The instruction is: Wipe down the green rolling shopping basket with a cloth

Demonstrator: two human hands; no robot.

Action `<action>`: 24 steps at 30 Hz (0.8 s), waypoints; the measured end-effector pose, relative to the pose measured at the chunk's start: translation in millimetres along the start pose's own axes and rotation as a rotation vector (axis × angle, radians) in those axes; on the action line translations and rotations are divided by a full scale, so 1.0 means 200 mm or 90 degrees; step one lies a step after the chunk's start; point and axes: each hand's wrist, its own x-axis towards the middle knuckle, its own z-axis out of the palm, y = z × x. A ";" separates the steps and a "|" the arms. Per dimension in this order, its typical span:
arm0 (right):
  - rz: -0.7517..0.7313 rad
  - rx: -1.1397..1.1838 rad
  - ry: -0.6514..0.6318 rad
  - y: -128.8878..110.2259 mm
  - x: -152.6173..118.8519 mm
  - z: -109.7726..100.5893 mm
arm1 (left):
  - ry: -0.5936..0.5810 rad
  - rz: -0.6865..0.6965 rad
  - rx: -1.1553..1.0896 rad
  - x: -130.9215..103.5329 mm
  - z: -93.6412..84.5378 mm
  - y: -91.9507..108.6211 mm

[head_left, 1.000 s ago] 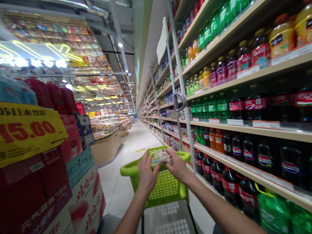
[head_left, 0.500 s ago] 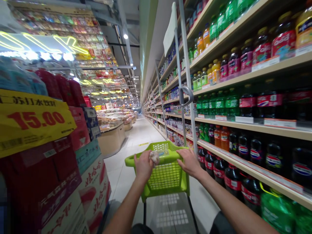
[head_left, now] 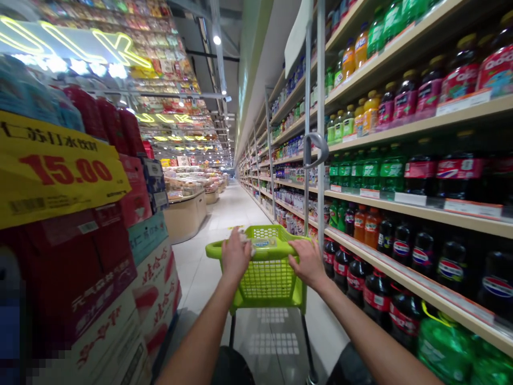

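A green shopping cart (head_left: pixel 268 291) with a mesh basket stands in front of me in a store aisle. My left hand (head_left: pixel 235 255) is wrapped round the left part of its handlebar, with a crumpled whitish wad, perhaps tissue, pinched between hand and bar. On the right part of the handlebar my right hand (head_left: pixel 308 262) is closed, thumb on the near side. A small label (head_left: pixel 262 243) shows on the bar between the hands. What lies deep in the basket is hidden.
Drink shelves (head_left: pixel 417 214) line the right side, with a grey ladder (head_left: pixel 308 176) leaning on them. Stacked drink cartons (head_left: pixel 156 278) with a yellow price sign (head_left: pixel 60 168) stand close on the left. Round-ended display counters (head_left: pixel 186 214) follow beyond; a pale tiled floor (head_left: pixel 232 206) runs ahead.
The view has shifted slightly, with the shelves and ladder now farther right in the picture. Both hands keep their hold on the handlebar; the left has turned a little over the whitish wad.
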 end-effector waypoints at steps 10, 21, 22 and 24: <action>-0.003 -0.014 0.032 0.00 -0.02 0.01 | -0.056 0.163 -0.048 -0.03 0.02 0.04; -0.004 0.001 0.070 0.00 -0.03 0.02 | -0.080 -0.067 -0.007 0.07 -0.08 -0.16; -0.004 0.001 0.070 0.01 -0.03 0.01 | -0.084 -0.019 -0.026 0.05 -0.06 -0.12; -0.009 0.001 0.067 0.03 -0.04 0.00 | -0.092 0.072 -0.051 0.04 -0.05 -0.10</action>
